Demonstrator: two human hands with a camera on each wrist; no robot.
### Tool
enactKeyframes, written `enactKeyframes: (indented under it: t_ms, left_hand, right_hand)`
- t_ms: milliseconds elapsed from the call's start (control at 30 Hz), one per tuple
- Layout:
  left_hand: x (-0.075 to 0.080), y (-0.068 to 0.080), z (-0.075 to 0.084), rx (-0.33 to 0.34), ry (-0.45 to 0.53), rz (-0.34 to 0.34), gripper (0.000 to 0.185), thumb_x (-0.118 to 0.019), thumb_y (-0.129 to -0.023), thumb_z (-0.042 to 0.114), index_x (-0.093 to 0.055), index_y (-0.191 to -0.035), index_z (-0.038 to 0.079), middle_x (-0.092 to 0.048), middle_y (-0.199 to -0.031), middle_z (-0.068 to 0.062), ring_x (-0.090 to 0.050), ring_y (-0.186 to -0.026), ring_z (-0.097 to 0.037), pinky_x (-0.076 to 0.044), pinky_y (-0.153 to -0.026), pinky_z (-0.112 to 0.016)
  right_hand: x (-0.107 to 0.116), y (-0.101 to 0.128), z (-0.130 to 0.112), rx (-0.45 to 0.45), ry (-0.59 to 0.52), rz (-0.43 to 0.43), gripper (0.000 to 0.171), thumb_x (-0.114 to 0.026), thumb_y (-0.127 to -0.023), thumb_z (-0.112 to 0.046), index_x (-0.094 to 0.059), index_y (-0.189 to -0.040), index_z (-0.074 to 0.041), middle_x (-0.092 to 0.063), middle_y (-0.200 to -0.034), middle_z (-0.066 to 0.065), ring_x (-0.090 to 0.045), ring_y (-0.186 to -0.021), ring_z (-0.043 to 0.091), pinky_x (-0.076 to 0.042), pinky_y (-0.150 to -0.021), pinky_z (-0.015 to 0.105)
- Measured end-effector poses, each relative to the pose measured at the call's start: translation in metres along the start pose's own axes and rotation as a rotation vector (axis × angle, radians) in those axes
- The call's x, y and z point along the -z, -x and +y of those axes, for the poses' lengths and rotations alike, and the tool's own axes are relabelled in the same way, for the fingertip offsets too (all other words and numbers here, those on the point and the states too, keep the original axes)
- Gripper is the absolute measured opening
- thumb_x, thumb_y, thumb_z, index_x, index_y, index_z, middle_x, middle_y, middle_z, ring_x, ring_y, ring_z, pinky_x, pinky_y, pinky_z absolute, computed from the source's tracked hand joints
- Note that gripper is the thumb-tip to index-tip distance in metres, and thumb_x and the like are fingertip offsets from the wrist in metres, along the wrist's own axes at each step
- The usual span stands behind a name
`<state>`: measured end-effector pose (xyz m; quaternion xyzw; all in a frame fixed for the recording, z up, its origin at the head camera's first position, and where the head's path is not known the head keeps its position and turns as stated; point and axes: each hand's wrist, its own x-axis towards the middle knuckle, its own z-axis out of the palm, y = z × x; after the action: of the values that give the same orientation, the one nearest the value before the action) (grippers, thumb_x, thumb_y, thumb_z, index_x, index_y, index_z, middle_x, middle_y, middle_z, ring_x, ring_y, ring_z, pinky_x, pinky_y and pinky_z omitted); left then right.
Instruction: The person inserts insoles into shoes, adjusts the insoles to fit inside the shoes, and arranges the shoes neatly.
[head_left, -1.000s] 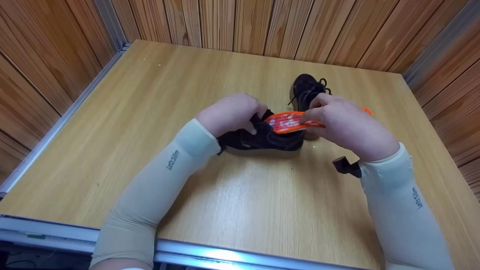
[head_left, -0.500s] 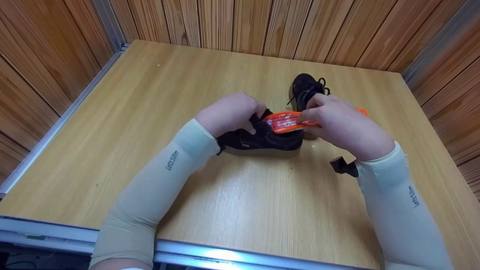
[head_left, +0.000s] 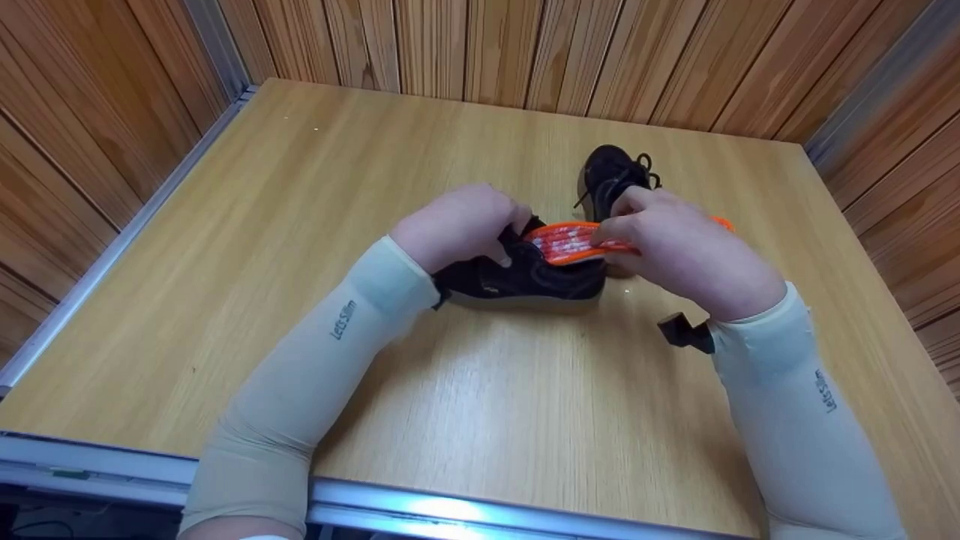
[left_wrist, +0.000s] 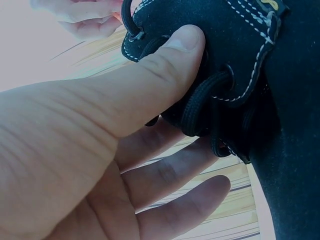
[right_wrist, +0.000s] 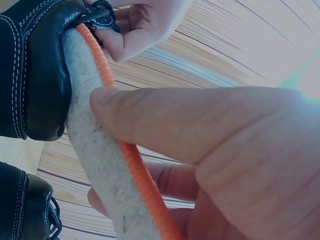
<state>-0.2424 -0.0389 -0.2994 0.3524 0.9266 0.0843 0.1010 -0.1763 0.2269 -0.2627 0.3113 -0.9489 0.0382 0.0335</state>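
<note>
Shoes count two, both black: your left hand (head_left: 465, 225) grips the near shoe (head_left: 525, 281) at its laced opening, mid-table (head_left: 480, 390), thumb curled over the edge. Your right hand (head_left: 675, 247) pinches one orange insole (head_left: 570, 244), its tip inside that shoe. The second shoe (head_left: 611, 176) stands just behind, partly hidden by your right hand.

In the head view the right hand (head_left: 679, 247) covers the middle of the orange insole (head_left: 570, 244), so only its two ends show. The left hand (head_left: 465, 225) hides the heel and opening of the near shoe (head_left: 532, 281). The far shoe (head_left: 611, 176) is half hidden behind the right hand. A small dark object (head_left: 682, 332) by the right wrist is unclear. Both wrist views cut the shoe off at their edges.
</note>
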Motion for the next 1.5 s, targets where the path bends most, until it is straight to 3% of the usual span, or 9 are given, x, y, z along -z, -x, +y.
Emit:
enactKeyframes:
  t_ms: [433,1000,1200,1500]
  left_hand:
    - [-0.002,0.0024,-0.0006,-0.025,-0.02,0.018,0.032,-0.088,-0.094,0.022,-0.073,-0.12,0.011,-0.078,-0.118,-0.009,-0.069,-0.108,-0.028,-0.058,-0.104,-0.048]
    - [-0.001,0.0026,-0.0005,0.003,-0.009,-0.003,0.03,-0.086,-0.097,0.024,-0.073,-0.122,0.015,-0.078,-0.122,-0.007,-0.07,-0.112,-0.026,-0.057,-0.107,-0.046]
    - [-0.0011,0.0016,-0.0005,-0.007,-0.015,-0.001,0.031,-0.086,-0.097,0.024,-0.073,-0.123,0.014,-0.078,-0.121,-0.007,-0.07,-0.11,-0.026,-0.058,-0.106,-0.046]
    - [-0.0009,-0.0002,-0.0015,-0.019,-0.011,-0.001,0.031,-0.087,-0.096,0.024,-0.073,-0.122,0.013,-0.077,-0.12,-0.007,-0.067,-0.109,-0.027,-0.057,-0.106,-0.047]
  right_hand:
    - [-0.005,-0.0029,-0.002,0.058,0.0,0.029,0.026,-0.092,-0.088,-0.011,-0.085,-0.112,-0.015,-0.069,-0.108,0.017,-0.067,-0.09,0.035,-0.06,-0.08,0.054]
    - [-0.0043,-0.0044,-0.0036,0.027,-0.002,-0.006,0.026,-0.091,-0.089,-0.01,-0.084,-0.114,-0.014,-0.068,-0.11,0.016,-0.066,-0.093,0.034,-0.06,-0.081,0.051]
    - [-0.0024,-0.0037,-0.0031,-0.012,-0.035,-0.052,0.03,-0.088,-0.092,-0.013,-0.081,-0.121,-0.01,-0.069,-0.118,0.016,-0.068,-0.1,0.035,-0.06,-0.088,0.054]
    - [0.004,-0.0022,-0.0008,-0.091,-0.05,-0.186,0.04,-0.085,-0.096,-0.017,-0.075,-0.135,-0.009,-0.074,-0.13,0.016,-0.071,-0.111,0.034,-0.06,-0.099,0.056]
